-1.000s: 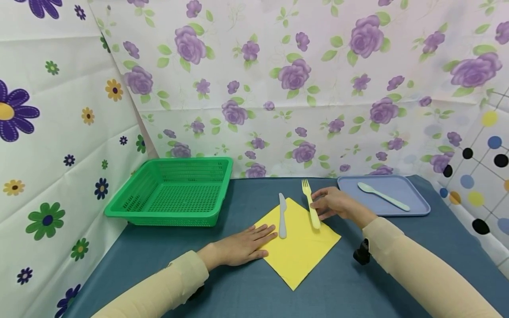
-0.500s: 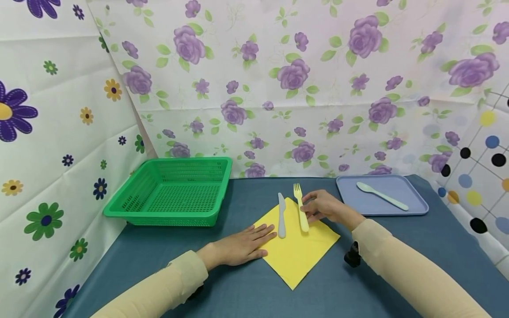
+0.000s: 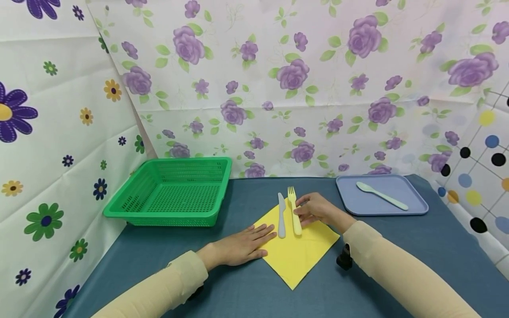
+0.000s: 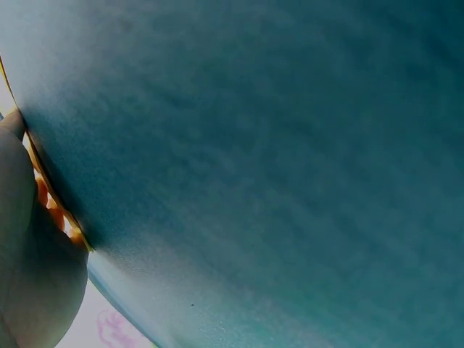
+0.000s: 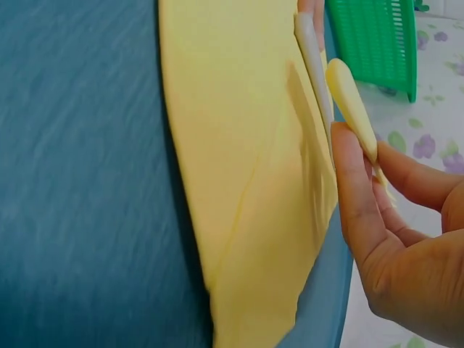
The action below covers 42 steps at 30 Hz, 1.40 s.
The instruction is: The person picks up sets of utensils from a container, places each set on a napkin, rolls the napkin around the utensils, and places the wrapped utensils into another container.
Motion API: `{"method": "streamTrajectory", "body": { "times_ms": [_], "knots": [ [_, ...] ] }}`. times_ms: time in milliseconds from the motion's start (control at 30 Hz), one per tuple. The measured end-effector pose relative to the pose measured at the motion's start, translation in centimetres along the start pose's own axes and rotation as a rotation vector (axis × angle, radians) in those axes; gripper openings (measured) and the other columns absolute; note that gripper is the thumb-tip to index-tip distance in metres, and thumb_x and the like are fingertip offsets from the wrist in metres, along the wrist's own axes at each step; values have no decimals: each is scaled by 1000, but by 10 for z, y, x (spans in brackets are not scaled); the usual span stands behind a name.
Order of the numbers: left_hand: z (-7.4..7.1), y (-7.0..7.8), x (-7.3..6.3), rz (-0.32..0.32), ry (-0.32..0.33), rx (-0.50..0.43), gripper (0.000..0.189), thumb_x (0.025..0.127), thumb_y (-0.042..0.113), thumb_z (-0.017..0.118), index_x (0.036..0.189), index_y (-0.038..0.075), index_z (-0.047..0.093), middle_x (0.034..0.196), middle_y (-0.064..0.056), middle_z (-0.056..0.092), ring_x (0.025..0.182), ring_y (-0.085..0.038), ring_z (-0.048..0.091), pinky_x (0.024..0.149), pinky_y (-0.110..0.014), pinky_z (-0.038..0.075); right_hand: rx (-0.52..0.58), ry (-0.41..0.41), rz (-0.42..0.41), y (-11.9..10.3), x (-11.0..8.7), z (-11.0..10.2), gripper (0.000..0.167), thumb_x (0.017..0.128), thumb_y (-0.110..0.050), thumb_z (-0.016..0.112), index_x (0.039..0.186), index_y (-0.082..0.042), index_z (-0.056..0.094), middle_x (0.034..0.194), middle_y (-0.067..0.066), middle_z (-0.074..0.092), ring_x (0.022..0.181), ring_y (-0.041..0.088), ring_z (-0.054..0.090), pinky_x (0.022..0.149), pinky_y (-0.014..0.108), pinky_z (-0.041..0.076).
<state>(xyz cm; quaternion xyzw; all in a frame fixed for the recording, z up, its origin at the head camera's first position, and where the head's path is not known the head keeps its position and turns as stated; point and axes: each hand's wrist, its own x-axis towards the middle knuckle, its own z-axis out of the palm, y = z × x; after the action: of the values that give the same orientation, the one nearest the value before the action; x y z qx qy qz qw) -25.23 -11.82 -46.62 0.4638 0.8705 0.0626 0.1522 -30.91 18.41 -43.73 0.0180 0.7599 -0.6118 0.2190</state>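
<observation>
Our right hand point(image 3: 316, 208) pinches the pale-yellow plastic fork point(image 3: 296, 223) over the square yellow napkin point(image 3: 298, 260), by its far corner, beside the grey plastic knife point(image 3: 282, 219) — our left hand point(image 3: 240, 247) flat across the left corner.

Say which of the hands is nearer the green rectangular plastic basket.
Left: the left hand lies in front and right of the basket; the right hand is farther right.

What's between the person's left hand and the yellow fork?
In the head view, the grey knife lies there, mostly on the yellow napkin.
</observation>
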Motion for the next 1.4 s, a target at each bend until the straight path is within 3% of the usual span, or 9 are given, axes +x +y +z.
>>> {"method": "streamTrajectory", "body": {
  "times_ms": [333,767,1400],
  "knots": [
    [-1,2,0,-6,2,6,63,114,50,29,169,26,11,175,6,5,161,-15,4,130,-45,10,5,45,26,2,3,15,30,96,2,72,123,8,59,86,18,71,66,22,71,64,39,65],
    [2,-1,1,-1,7,15,64,113,53,26,169,27,10,175,7,3,160,-14,2,130,-43,9,-79,108,25,2,4,29,21,97,3,71,114,7,60,76,17,66,56,19,66,57,36,63],
    [-1,2,-1,2,6,15,63,114,49,28,169,23,12,176,3,5,161,-17,4,130,-44,10,-126,130,31,2,7,33,16,97,3,71,110,6,62,73,18,66,52,22,66,56,40,63]
  ]
}}
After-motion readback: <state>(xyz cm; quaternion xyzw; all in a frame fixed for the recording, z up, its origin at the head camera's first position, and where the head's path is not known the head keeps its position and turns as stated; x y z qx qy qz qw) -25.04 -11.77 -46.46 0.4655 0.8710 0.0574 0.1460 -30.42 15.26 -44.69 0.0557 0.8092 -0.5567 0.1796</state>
